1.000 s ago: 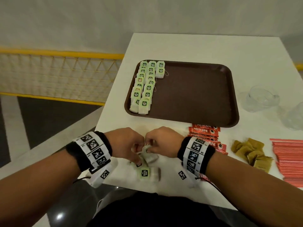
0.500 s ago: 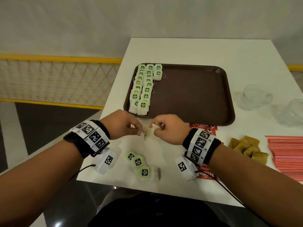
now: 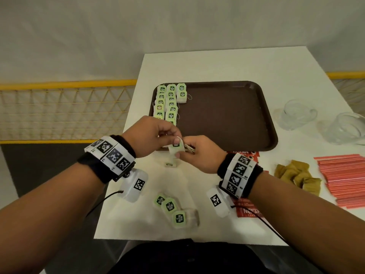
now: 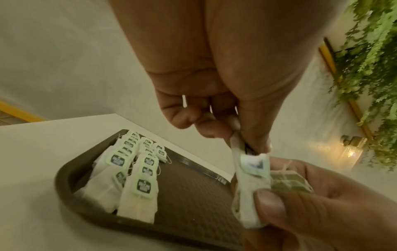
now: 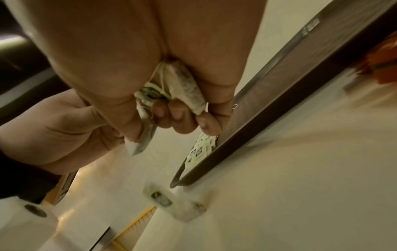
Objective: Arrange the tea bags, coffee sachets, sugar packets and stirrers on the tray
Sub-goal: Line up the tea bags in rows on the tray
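Observation:
Both hands meet just above the near left corner of the brown tray [image 3: 233, 117]. My left hand [image 3: 156, 135] pinches the top of a white tea bag [image 3: 176, 148] [image 4: 251, 176]. My right hand [image 3: 199, 153] pinches its lower end and grips more tea bags [image 5: 182, 84] in the palm. Rows of green-tagged tea bags [image 3: 167, 101] [image 4: 137, 173] lie along the tray's left side. Three loose tea bags [image 3: 173, 209] lie on the table near me, and one more [image 3: 171, 163] [image 5: 171, 203] lies under the hands.
Red coffee sachets [image 3: 247, 210] lie under my right wrist, brown sugar packets [image 3: 296, 175] to their right, and a stack of red stirrers [image 3: 343, 177] at the right edge. Two clear glasses [image 3: 298, 115] stand right of the tray. A yellow railing [image 3: 65, 109] lies left of the table.
Both hands have risen from the near table edge towards the tray's near left corner, carrying tea bags. Three tea bags stay behind on the table.

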`<state>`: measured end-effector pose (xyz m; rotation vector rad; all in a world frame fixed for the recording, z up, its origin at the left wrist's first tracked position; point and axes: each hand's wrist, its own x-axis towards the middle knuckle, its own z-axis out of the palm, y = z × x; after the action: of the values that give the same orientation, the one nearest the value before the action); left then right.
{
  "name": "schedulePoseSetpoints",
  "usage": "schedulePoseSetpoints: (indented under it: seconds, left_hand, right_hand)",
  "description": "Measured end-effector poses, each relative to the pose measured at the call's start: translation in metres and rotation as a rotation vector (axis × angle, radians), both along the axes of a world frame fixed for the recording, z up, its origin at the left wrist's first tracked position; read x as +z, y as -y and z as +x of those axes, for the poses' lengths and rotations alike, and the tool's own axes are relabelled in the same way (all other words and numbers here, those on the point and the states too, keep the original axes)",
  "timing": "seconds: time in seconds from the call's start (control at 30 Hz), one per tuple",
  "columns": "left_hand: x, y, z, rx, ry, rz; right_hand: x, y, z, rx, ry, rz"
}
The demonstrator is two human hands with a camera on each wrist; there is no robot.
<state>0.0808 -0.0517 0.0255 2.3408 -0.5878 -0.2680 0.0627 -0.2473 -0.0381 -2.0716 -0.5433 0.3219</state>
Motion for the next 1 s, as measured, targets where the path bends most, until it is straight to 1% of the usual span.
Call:
schedulePoseSetpoints:
  seconds: [0.03, 0.07, 0.17, 0.27, 0.33, 0.47, 0.57, 0.63, 0.7, 0.8, 0.9, 1.0]
  left_hand:
    - [0.001, 0.001, 0.002, 0.012, 0.014, -0.005]
    - [0.003, 0.001, 0.006, 0.0, 0.024, 0.03]
    - [0.008, 0.003, 0.018, -0.092, 0.039, 0.222]
    - [0.018, 0.008, 0.039, -0.06, 0.073, 0.251]
    - [0.024, 0.013, 0.059, -0.012, 0.107, 0.257]
    - [0.024, 0.024, 0.105, 0.025, 0.128, 0.255]
    - [0.012, 0.032, 0.141, 0.009, 0.12, 0.371]
    - [-0.002, 0.038, 0.162, -0.047, 0.082, 0.489]
    - [-0.015, 0.043, 0.18, -0.077, 0.05, 0.596]
    - [-0.031, 0.047, 0.205, -0.044, 0.064, 0.718]
    - [-0.038, 0.051, 0.222, 0.007, 0.083, 0.778]
    - [-0.049, 0.05, 0.236, 0.008, 0.097, 0.819]
  right_hand:
    - [0.0, 0.0, 0.001, -0.042, -0.001, 0.029]
    - [0.0, 0.0, 0.003, -0.086, -0.004, 0.058]
    - [0.004, 0.003, 0.01, -0.15, 0.015, 0.074]
    - [0.005, 0.008, 0.019, -0.203, 0.0, 0.04]
    - [0.006, 0.012, 0.025, -0.274, -0.08, 0.07]
    - [0.011, 0.021, 0.03, -0.396, -0.33, 0.265]
    - [0.012, 0.027, 0.031, -0.44, -0.411, 0.32]
    - [0.013, 0.032, 0.032, -0.459, -0.419, 0.294]
    - [0.014, 0.037, 0.032, -0.48, -0.399, 0.221]
    - [0.018, 0.043, 0.032, -0.49, -0.332, 0.131]
    - [0.018, 0.048, 0.031, -0.505, -0.305, 0.173]
    - [0.016, 0.051, 0.03, -0.536, -0.297, 0.221]
